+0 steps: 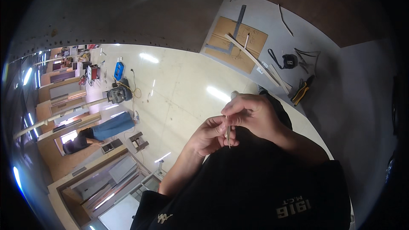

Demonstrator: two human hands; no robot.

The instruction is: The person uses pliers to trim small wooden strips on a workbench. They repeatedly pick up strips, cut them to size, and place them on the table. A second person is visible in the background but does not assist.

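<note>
A: In the head view, what is being held?

B: A small bundle of thin strips (228, 139), narrow and straight, pale with darker edges. It sits between the two hands, in front of the dark shirt, its lower ends pointing back toward the wearer. How many strips there are, I can't tell.

A: And the hands?

B: The left hand (208, 137) is curled nearly closed, thumb and fingers pinching the bundle along its length. The right hand (253, 113) is bent over from the other side, fingertips together at the bundle's far end; its grip is partly hidden.

A: What materials lie about?

B: On the far right, a smooth grey board (313, 34) carries a flat brown cardboard sheet (238, 61) with an L-shaped metal square (240, 21) across it. Slim, flat, pale lengths (255, 60) run off the cardboard toward the near side. To their right are a rounded black tape measure (290, 61) with a strap and, nearer, yellow-and-black pliers (302, 91).

A: The room?

B: The floor (179, 85) is cream and glossy, mirroring the lamps. Left of the hands stand a blue box (119, 71) and a dark, bulky machine (119, 93) with a cord; nearer, a person in blue trousers (113, 127) stands by wooden frames.
</note>
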